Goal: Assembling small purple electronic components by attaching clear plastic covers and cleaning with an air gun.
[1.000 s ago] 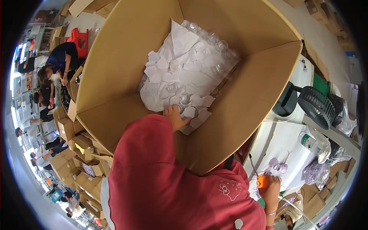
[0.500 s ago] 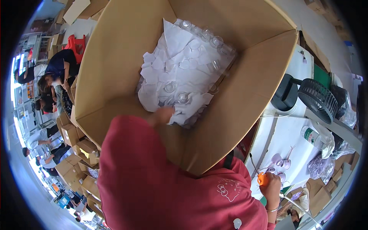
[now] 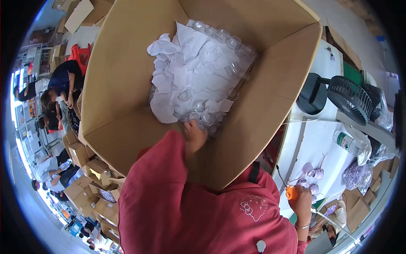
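Note:
Down inside a large cardboard box (image 3: 253, 114), my left hand (image 3: 196, 134) reaches to the near end of the contents. Its fingers are partly spread, with the fingertips at several clear, round, cup-like plastic pieces (image 3: 207, 118); no firm grip shows. Torn white paper (image 3: 163, 106) covers much of the layer, and a crumpled piece (image 3: 164, 46) lies against the box's left wall. More clear round pieces (image 3: 234, 42) show along the far edge. Out to the right, my right hand (image 3: 302, 202) is closed around an orange-handled tool (image 3: 291, 192) with a thin dark shaft.
A white table (image 3: 311, 142) to the right bears a black fan (image 3: 349, 99), a clear bottle (image 3: 343, 141), small purple parts (image 3: 312, 172) and a bag of purple pieces (image 3: 354, 174). Cardboard boxes (image 3: 78, 148) and co-workers (image 3: 65, 78) are at the left.
White paper at the near end has shifted to the far left, exposing more clear round pieces. My left hand has moved slightly right onto them. My right hand keeps holding the orange-handled tool.

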`<action>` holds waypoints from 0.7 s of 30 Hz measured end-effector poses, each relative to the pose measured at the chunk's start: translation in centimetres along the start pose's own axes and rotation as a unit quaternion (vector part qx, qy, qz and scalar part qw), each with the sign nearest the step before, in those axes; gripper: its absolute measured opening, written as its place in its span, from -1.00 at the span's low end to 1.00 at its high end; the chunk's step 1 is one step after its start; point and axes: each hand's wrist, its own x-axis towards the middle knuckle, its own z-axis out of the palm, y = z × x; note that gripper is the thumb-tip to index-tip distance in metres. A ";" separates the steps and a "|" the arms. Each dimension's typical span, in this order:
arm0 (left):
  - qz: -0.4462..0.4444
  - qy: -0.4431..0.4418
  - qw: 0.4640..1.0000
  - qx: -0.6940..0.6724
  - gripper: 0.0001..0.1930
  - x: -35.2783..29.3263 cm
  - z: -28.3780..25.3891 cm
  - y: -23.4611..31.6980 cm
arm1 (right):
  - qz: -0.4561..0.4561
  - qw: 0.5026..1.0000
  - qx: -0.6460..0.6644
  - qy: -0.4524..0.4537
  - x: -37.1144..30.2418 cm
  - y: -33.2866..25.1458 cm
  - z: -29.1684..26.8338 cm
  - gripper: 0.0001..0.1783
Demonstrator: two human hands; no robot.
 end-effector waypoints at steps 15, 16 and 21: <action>0.267 -0.242 0.909 0.209 -0.48 2.1 -6.0 -3.4 | 0.037 0.999 0.016 -0.005 -2.0 0.7 2.3 -0.77; 0.211 -0.250 0.921 0.212 -0.53 2.0 -5.2 -2.2 | 0.031 1.000 0.008 0.000 -2.1 0.5 2.1 -0.74; -0.073 -0.384 0.847 0.360 -0.68 7.5 11.2 -12.7 | -0.003 1.000 0.013 0.007 -1.2 0.7 1.9 -0.74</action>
